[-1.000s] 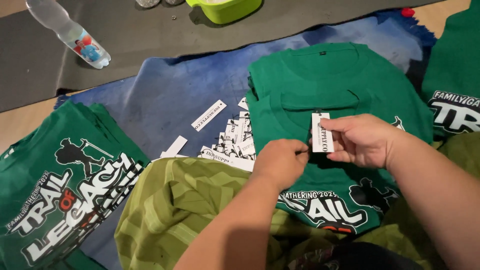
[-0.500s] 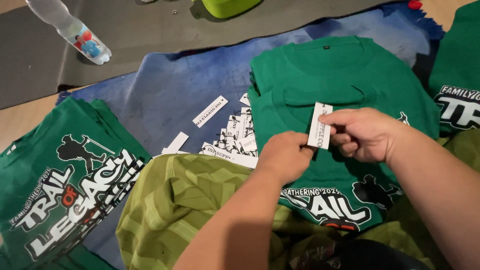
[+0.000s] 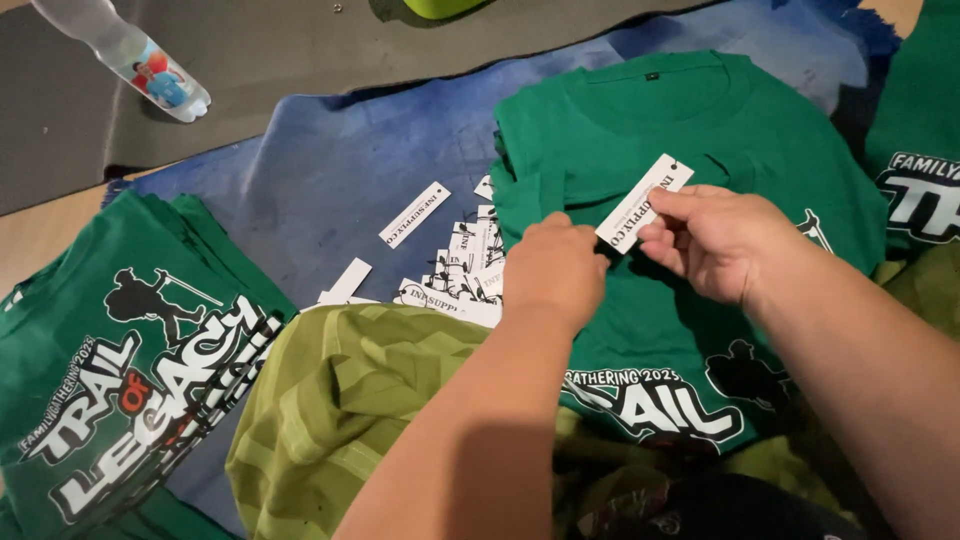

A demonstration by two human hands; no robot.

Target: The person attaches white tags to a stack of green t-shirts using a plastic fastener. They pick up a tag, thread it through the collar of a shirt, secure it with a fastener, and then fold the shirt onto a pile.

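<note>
- I see the right hand [image 3: 715,240] pinching a white paper tag [image 3: 643,203] between thumb and fingers, the tag tilted up and away from the palm.
- The left hand [image 3: 555,270] is curled knuckles-up, touching the tag's lower end; whether it grips anything I cannot tell from here.
- Both hands rest over a folded green T-shirt [image 3: 690,130], which lies directly beneath them.
- Just left of the left hand sits a loose heap of white tags [image 3: 465,270] on a blue cloth [image 3: 330,170].
- Well to the left lies a stack of green printed shirts [image 3: 130,370].
- Farthest, beyond and left of the hands, lies a clear plastic bottle [image 3: 125,55].
</note>
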